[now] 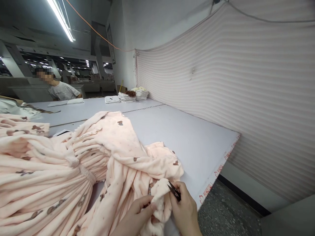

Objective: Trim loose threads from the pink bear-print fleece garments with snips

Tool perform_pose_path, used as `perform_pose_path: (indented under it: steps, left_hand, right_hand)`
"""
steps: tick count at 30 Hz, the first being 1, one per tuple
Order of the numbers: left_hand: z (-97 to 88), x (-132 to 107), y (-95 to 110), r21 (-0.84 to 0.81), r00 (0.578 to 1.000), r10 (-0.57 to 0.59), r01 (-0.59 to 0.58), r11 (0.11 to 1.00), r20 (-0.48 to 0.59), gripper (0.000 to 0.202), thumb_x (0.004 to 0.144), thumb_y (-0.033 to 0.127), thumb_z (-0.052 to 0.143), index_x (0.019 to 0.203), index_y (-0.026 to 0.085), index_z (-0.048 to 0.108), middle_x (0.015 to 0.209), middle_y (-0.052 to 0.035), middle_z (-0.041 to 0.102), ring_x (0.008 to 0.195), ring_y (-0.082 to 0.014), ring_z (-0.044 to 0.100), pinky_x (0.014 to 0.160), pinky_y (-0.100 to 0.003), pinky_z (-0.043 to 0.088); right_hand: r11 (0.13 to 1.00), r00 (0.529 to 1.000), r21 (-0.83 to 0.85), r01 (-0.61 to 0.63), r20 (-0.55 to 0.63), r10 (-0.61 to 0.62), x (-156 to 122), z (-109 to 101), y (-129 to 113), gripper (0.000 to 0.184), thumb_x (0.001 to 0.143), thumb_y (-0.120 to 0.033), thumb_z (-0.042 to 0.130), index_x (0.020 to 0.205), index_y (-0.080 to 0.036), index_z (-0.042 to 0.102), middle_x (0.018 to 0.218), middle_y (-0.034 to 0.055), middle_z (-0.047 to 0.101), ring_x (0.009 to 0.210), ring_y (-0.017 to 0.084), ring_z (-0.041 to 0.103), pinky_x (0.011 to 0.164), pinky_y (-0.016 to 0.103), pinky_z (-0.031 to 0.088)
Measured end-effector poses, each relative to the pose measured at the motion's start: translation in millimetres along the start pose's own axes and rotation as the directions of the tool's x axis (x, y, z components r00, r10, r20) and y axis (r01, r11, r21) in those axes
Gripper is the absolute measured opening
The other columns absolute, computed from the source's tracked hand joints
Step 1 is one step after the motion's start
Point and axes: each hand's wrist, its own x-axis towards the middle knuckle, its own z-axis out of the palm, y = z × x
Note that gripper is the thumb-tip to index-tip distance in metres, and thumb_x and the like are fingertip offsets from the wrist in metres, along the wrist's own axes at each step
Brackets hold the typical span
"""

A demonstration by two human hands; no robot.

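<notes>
Pale pink plush fabric (115,137) with small brown printed figures lies heaped over the near part of the table. My left hand (139,213) pinches a bunched edge of this fabric between thumb and fingers. Just right of it, my right hand (183,205) is closed around small black thread snips (174,190). The blades point up and to the left, against the raised fold of fabric. Whether they touch a thread there I cannot make out. Part of the snips is hidden inside my right hand.
The grey-white table (187,137) ends at a taped edge on the right. Striped cloth (221,75) hangs along the wall. Stacks of folded cloth (141,94) sit at the far end. A person in a white shirt (64,90) is beyond the table at left.
</notes>
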Motion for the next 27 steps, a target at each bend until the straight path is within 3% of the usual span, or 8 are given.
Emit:
perform_pose_path:
  steps: [4, 8, 11, 16, 19, 22, 25, 27]
  left_hand:
    - [-9.0, 5, -2, -0.225, 0.997, -0.027, 0.044, 0.973, 0.078, 0.035, 0.077, 0.048, 0.067, 0.093, 0.017, 0.072, 0.069, 0.0002, 0.064, 0.071, -0.0151, 0.056, 0.071, -0.025, 0.042]
    - [-12.3, 5, 1, -0.327, 0.997, -0.038, 0.059, 0.943, 0.07, 0.035, 0.076, 0.044, 0.07, 0.097, 0.017, 0.072, 0.078, -0.003, 0.07, 0.075, -0.0154, 0.059, 0.073, -0.026, 0.044]
    - [-11.5, 3, 7, -0.326, 0.997, -0.047, 0.064, 0.943, 0.057, 0.034, 0.08, 0.042, 0.066, 0.102, 0.017, 0.071, 0.083, -0.005, 0.072, 0.081, -0.0181, 0.062, 0.08, -0.03, 0.045]
    - [-10.4, 1, 11, -0.293, 0.992, -0.045, 0.077, 0.953, 0.116, 0.035, 0.079, 0.041, 0.067, 0.105, 0.018, 0.07, 0.078, -0.003, 0.071, 0.075, -0.0171, 0.062, 0.081, -0.031, 0.046]
    - [-8.9, 2, 12, -0.277, 0.994, -0.053, 0.077, 0.958, 0.093, 0.036, 0.079, 0.044, 0.066, 0.103, 0.017, 0.07, 0.078, -0.0035, 0.071, 0.075, -0.018, 0.062, 0.079, -0.031, 0.047]
    - [-11.8, -3, 15, -0.164, 0.998, -0.063, 0.066, 0.984, 0.024, 0.034, 0.08, 0.046, 0.063, 0.1, 0.02, 0.071, 0.09, -0.0043, 0.072, 0.087, -0.0213, 0.062, 0.086, -0.034, 0.046]
    - [-24.6, -13, 15, 0.152, 0.994, 0.021, -0.005, 0.988, -0.108, 0.027, 0.078, 0.047, 0.062, 0.087, 0.024, 0.074, 0.084, -0.0024, 0.072, 0.091, -0.026, 0.063, 0.085, -0.034, 0.048]
    - [-35.6, -18, 13, 0.32, 0.989, 0.115, -0.08, 0.944, -0.092, 0.023, 0.078, 0.045, 0.062, 0.086, 0.027, 0.074, 0.084, -0.0022, 0.072, 0.093, -0.0278, 0.064, 0.08, -0.034, 0.051]
  right_hand:
    - [0.995, 0.989, 0.054, 0.088, 0.114, -0.093, 3, -7, -8, 0.009, 0.086, -0.033, 0.053, 0.08, -0.026, 0.056, 0.074, -0.0029, 0.066, 0.066, 0.017, 0.066, 0.055, 0.023, 0.048]
    - [0.955, 0.941, 0.026, 0.294, 0.169, -0.294, -4, -22, -14, 0.027, 0.083, -0.033, 0.059, 0.11, -0.031, 0.061, 0.093, -0.0009, 0.067, 0.077, 0.017, 0.068, 0.064, 0.024, 0.052]
    - [0.916, 0.908, -0.091, 0.39, 0.204, -0.366, -4, -27, -18, 0.023, 0.085, -0.03, 0.058, 0.107, -0.03, 0.064, 0.091, 0.001, 0.069, 0.074, 0.02, 0.067, 0.064, 0.027, 0.051]
    - [0.964, 0.938, 0.087, 0.252, 0.222, -0.265, -2, -25, -18, 0.022, 0.09, -0.029, 0.051, 0.107, -0.032, 0.065, 0.093, -0.0003, 0.068, 0.08, 0.016, 0.068, 0.064, 0.021, 0.051]
    - [0.963, 0.936, 0.14, 0.23, 0.24, -0.259, -6, -22, -17, 0.021, 0.086, -0.031, 0.057, 0.104, -0.031, 0.066, 0.093, 0.0004, 0.068, 0.08, 0.017, 0.067, 0.066, 0.021, 0.05]
    - [0.941, 0.952, 0.295, 0.164, 0.203, -0.23, -8, -19, -8, 0.021, 0.089, -0.035, 0.05, 0.094, -0.028, 0.069, 0.086, 0.0021, 0.067, 0.08, 0.018, 0.065, 0.068, 0.023, 0.049]
    - [0.889, 0.99, 0.458, -0.023, 0.137, -0.044, 8, -19, 18, 0.027, 0.085, -0.044, 0.052, 0.094, -0.023, 0.066, 0.084, 0.0031, 0.064, 0.081, 0.019, 0.063, 0.071, 0.024, 0.049]
    - [0.877, 0.984, 0.446, -0.178, 0.073, 0.163, 31, -18, 41, 0.038, 0.079, -0.049, 0.058, 0.104, -0.02, 0.061, 0.079, 0.0007, 0.06, 0.074, 0.018, 0.059, 0.068, 0.025, 0.048]
